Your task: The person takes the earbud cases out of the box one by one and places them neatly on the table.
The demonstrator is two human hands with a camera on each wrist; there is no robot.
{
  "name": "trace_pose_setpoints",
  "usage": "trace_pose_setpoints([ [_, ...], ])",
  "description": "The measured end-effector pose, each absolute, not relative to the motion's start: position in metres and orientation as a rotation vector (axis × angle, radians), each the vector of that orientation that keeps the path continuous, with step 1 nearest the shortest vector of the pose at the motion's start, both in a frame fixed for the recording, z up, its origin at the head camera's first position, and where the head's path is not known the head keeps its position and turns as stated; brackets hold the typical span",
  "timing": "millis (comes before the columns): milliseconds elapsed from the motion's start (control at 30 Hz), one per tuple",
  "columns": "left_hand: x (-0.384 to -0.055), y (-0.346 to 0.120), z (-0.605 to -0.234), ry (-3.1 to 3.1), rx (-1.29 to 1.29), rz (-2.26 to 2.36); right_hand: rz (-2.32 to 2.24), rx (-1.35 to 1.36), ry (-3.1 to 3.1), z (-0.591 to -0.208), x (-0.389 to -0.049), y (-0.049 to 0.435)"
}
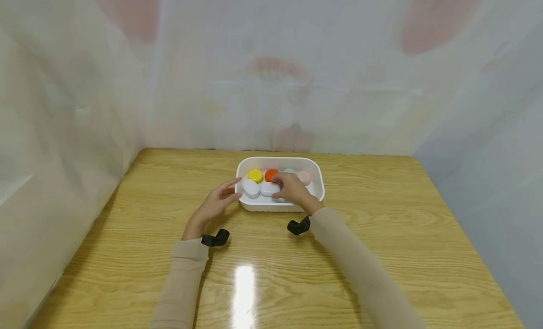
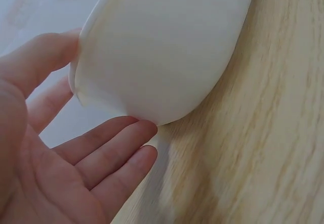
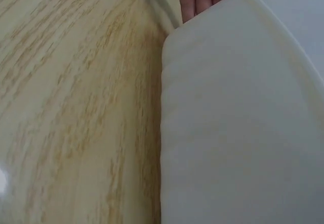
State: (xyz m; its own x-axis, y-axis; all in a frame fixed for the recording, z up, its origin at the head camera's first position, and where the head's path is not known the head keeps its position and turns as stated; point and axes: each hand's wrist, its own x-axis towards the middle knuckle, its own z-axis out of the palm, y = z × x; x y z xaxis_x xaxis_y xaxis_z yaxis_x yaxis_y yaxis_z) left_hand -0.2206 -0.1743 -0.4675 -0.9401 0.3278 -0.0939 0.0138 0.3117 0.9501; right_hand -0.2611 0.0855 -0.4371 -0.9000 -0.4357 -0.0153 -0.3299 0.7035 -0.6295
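A white oblong plastic bin (image 1: 259,208) with rounded corners stands on the table and holds several small rounded cases. Its left end is held by my left hand (image 1: 215,204); thumb and index finger meet the rim, and the other fingers (image 2: 119,140) lie at the outer wall. Reaching over the front wall, my right hand (image 1: 293,188) has its thumb and fingers about the right end of a glossy white rounded-rectangular case (image 1: 267,189). Beside it sit a round white case (image 1: 251,189), a yellow one (image 1: 255,176) and an orange-red one (image 1: 270,174), partly behind my fingers.
Mint (image 1: 289,170) and pale pink (image 1: 304,177) round cases lie in the bin's right half. Wood-grain table (image 1: 382,225) surrounds the bin. A pale printed curtain (image 1: 352,107) hangs behind it. Black wrist cameras (image 1: 215,238) sit at both cuffs.
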Motion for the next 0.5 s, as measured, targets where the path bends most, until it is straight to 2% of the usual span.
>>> trace_pose_setpoints([
  [200, -0.2210, -0.1764, -0.4685, 2.301, 0.298, 1.675, -0.871, -0.660, 2.782, -0.4372, -0.2605, 0.0830],
  [500, -0.2217, -0.1741, -0.4683, 2.318, 0.308, 1.667, -0.884, -0.565, 2.750, -0.4396, -0.2637, 0.0851],
])
